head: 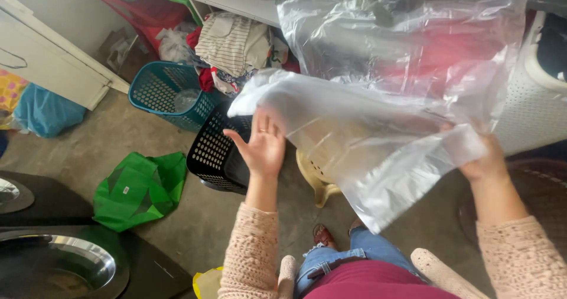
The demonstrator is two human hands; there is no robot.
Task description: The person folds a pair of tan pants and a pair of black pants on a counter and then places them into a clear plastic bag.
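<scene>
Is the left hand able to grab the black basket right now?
Probably yes. The left hand is open, palm up against the clear plastic bag, and the black basket sits just beside and below it on the floor. Nothing lies between them, though the hand would have to drop lower.

Clear plastic bag [378,104], crumpled, held aloft

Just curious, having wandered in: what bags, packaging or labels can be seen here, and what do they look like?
Clear plastic bag: large, crinkled, held up between both hands.
Green bag: lying flat on the floor at left, bearing a small white label.
Blue bag: bulging, far left by the white cabinet.
</scene>
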